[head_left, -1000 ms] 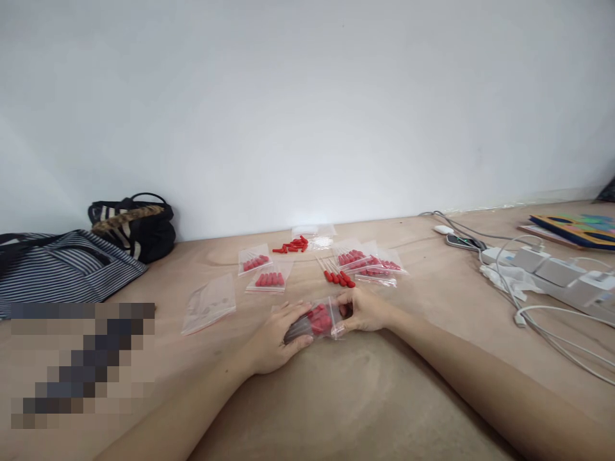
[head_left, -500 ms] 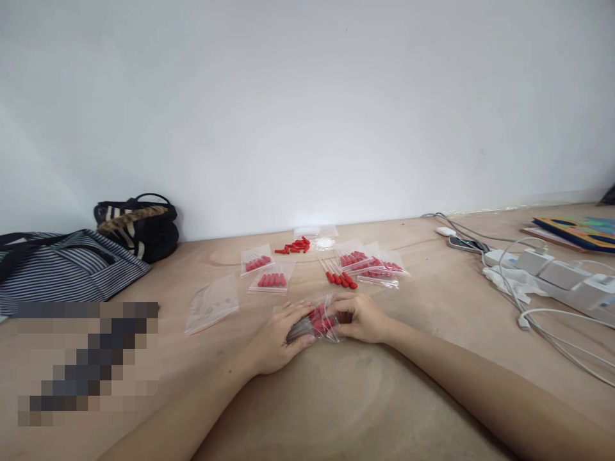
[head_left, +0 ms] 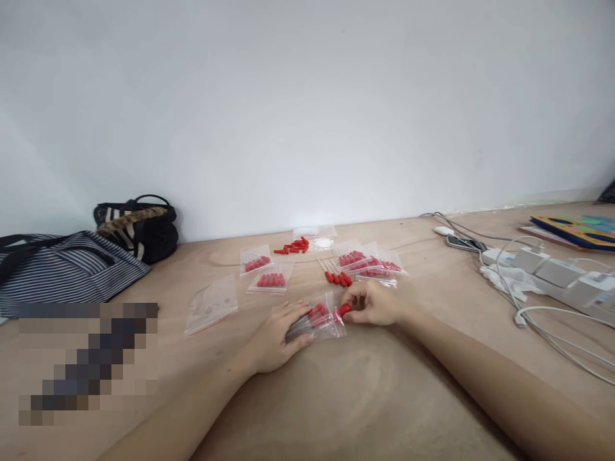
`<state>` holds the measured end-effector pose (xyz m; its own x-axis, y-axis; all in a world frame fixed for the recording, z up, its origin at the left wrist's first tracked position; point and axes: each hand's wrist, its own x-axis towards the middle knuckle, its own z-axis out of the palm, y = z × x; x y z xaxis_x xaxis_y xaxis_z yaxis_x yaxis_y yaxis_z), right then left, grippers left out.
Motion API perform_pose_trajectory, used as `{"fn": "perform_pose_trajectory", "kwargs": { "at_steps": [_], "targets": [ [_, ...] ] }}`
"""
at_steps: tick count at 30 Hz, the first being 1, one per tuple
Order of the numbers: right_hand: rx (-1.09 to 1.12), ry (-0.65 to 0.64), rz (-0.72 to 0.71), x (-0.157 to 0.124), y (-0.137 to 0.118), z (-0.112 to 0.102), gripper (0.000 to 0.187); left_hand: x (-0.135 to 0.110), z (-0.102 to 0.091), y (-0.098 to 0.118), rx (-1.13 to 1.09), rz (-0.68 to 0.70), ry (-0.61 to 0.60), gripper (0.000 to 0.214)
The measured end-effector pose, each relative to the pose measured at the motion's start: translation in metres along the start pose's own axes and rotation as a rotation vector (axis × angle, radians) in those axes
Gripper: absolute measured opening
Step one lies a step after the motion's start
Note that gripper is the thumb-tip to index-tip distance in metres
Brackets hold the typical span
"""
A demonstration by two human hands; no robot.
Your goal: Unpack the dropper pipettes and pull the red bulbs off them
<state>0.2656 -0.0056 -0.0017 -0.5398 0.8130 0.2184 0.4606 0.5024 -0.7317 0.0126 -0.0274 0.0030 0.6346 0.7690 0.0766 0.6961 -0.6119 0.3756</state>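
So, in the head view, things look well under way: a cluster of filled bags [head_left: 369, 261] overlaps right of the middle of the desk [head_left: 346, 390], red ends glowing through the plastic. Left of the middle sit two more, a farther bag [head_left: 257, 262] and a nearer bag [head_left: 271, 280], each with its row of red ends inside.

What's left? A fair bit, by the look of it! A fan of loose red-ended sticks [head_left: 339, 278] lies outside any bag, just beyond the right hand [head_left: 373, 304]; a heap of small red pieces [head_left: 292, 246] waits toward the desk's far edge; and toward the left side there's a flat bag [head_left: 211, 304] with no red visible in it.

Now the hands, and here's the bag being worked [head_left: 330, 330], lying on the desk between them, some red ends inside, its mouth toward the right. The left hand [head_left: 281, 339] curls low over the other end, thumb and fingers on either side, holding it down. The right hand, at the mouth, is nearly closed, pinching a red-ended piece [head_left: 344, 310]; how far that reaches inside, I cannot tell.
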Motion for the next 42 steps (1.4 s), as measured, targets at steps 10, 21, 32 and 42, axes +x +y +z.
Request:
{"fn": "perform_pose_trajectory", "kwargs": {
  "at_steps": [10, 21, 32, 42],
  "targets": [
    [0.043, -0.093, -0.052, 0.003, 0.006, -0.001, 0.021, 0.002, -0.002, 0.001, -0.013, 0.013, 0.008, 0.048],
    [0.288, 0.278, 0.275, -0.011, 0.041, -0.071, 0.030, 0.001, 0.000, -0.002, -0.016, 0.011, 0.036, 0.048],
    [-0.432, 0.518, 0.490, 0.073, -0.015, 0.020, 0.021, 0.000, -0.003, 0.001, -0.023, 0.010, 0.030, 0.047],
    [-0.644, 0.355, 0.459, 0.089, -0.015, 0.038, 0.023, 0.001, -0.003, 0.004, -0.003, 0.005, 0.027, 0.047]
  ]
}}
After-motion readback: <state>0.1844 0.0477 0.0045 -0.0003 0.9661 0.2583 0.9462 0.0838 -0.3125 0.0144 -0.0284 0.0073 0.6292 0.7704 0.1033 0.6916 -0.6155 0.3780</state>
